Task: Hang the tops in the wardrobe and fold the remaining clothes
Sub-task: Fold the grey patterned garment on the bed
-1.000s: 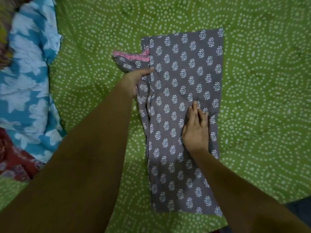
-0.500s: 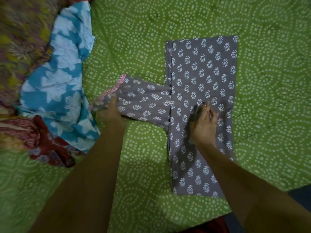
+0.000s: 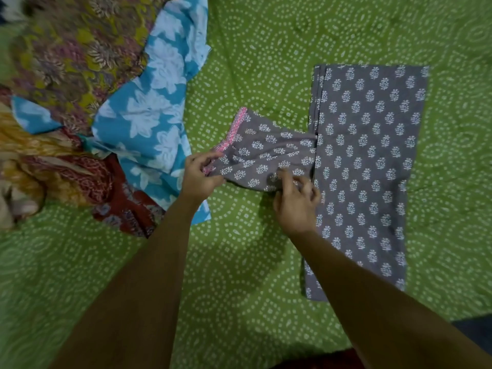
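Grey printed sleeve sticks out leftward across the green bed, the left hand pinching its pink-trimmed cuff, the right hand gripping it beside the folded top, whose long axis runs away from the person.

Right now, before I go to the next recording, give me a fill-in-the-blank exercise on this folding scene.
1. The left hand pinches the sleeve's ____-trimmed cuff.
2. The grey printed top lies on a ____ dotted bedsheet.
3. The right hand grips the sleeve near where it meets the top's ____.
4. Left of the sleeve lies a ____ and white floral garment.

Missing words: pink; green; body; blue
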The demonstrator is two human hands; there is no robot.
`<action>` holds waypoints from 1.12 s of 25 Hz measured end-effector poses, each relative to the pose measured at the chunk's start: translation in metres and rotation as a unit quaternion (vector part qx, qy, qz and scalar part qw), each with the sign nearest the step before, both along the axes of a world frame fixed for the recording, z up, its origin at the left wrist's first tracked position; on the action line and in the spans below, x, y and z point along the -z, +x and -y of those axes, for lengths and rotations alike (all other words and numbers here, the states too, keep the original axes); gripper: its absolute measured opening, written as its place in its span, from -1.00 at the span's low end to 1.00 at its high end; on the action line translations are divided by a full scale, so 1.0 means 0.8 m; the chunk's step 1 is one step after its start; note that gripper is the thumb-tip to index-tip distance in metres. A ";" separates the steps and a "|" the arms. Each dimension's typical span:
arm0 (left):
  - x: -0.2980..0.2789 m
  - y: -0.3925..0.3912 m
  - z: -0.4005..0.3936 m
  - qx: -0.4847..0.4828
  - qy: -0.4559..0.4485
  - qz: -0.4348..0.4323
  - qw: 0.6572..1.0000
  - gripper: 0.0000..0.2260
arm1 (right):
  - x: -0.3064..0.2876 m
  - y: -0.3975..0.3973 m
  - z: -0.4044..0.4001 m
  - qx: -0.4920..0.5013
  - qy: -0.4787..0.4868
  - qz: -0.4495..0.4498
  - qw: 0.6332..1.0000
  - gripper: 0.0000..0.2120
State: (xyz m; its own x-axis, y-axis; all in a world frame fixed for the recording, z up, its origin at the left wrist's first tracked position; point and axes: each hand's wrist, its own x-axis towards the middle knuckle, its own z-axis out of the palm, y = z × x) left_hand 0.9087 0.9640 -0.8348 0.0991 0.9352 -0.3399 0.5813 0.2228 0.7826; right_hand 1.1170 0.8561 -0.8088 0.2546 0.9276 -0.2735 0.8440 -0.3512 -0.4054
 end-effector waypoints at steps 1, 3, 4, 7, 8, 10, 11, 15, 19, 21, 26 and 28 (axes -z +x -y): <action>-0.001 -0.004 0.000 0.046 0.016 -0.028 0.998 -0.46 | 0.001 -0.006 -0.003 -0.009 -0.001 -0.003 1.000 -0.47; -0.013 -0.009 0.001 0.119 0.040 -0.116 0.985 -0.51 | 0.001 -0.013 -0.009 -0.025 -0.006 -0.011 1.000 -0.47; -0.018 -0.011 -0.003 0.139 0.051 -0.152 0.977 -0.55 | 0.000 -0.016 -0.012 -0.029 -0.005 -0.016 0.999 -0.47; -0.036 -0.013 -0.021 0.164 0.044 -0.223 0.960 -0.69 | 0.001 -0.016 -0.016 -0.027 0.000 -0.019 0.999 -0.48; -0.041 -0.012 -0.027 0.184 0.060 -0.246 0.950 -0.72 | 0.001 -0.016 -0.015 -0.019 0.003 -0.015 1.000 -0.48; -0.057 -0.011 -0.037 0.195 0.091 -0.294 0.931 -0.85 | 0.002 -0.015 -0.015 -0.003 0.014 -0.017 1.000 -0.50; -0.065 -0.011 -0.040 0.176 0.098 -0.312 0.928 -0.87 | 0.003 -0.013 -0.013 0.001 0.020 -0.020 1.000 -0.50; -0.084 0.015 -0.053 -0.036 -0.091 -0.081 0.992 -0.85 | -0.005 -0.007 -0.011 0.015 0.022 -0.049 0.998 -0.41; -0.092 0.058 -0.067 -0.126 -0.363 0.181 0.905 -0.71 | -0.022 -0.010 -0.016 0.004 0.053 -0.048 0.997 -0.15; -0.098 0.080 -0.071 -0.034 -0.393 0.183 0.900 -0.63 | -0.027 -0.017 -0.021 -0.048 0.061 -0.055 0.995 -0.03; -0.120 0.138 -0.083 0.100 -0.340 0.220 0.909 -0.51 | -0.047 -0.013 -0.072 0.141 0.152 -0.198 0.958 -0.20; -0.120 0.141 -0.097 0.072 -0.347 0.290 0.889 -0.48 | -0.051 0.000 -0.088 0.200 0.174 -0.208 0.942 -0.31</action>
State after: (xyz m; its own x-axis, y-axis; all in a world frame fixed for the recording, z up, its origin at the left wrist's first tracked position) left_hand 1.0219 1.0418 -0.7384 0.5480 0.4838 -0.6824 0.1865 0.7246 0.6635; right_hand 1.1168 0.9264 -0.7682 0.5405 0.8321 -0.1240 0.4153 -0.3921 -0.8209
